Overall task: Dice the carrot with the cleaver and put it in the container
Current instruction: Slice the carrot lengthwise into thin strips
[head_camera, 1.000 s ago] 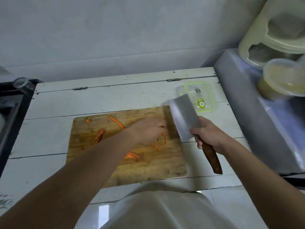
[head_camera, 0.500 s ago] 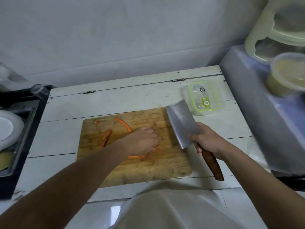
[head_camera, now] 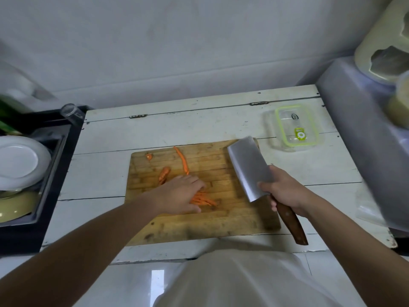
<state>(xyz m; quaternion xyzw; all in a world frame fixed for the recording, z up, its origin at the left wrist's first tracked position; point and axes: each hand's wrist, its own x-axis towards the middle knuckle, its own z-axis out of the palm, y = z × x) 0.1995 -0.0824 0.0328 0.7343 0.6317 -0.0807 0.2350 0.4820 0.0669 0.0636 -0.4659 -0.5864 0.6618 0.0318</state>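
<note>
A wooden cutting board [head_camera: 221, 222] lies on the white table. A bunch of thin carrot strips [head_camera: 204, 200] lies at its middle, and my left hand [head_camera: 179, 193] rests on them with the fingers laid flat over their left ends. A long strip [head_camera: 183, 159], a carrot chunk [head_camera: 164, 173] and a small end piece [head_camera: 149, 156] lie further back on the board. My right hand [head_camera: 285, 191] grips the cleaver [head_camera: 249, 168] by its brown handle, with the blade tilted above the board's right side. The clear container with a green rim [head_camera: 295, 127] stands at the back right.
A black sink [head_camera: 33, 173] on the left holds a white plate [head_camera: 20, 160] and a yellowish bowl [head_camera: 13, 207]. A grey raised surface [head_camera: 363, 134] with pale plastic tubs borders the table on the right. The wall runs behind the table.
My left hand has pulled the scattered strips together into one bunch toward the board's middle. The cleaver stays raised in my right hand. My head has turned left, bringing the sink into view.
</note>
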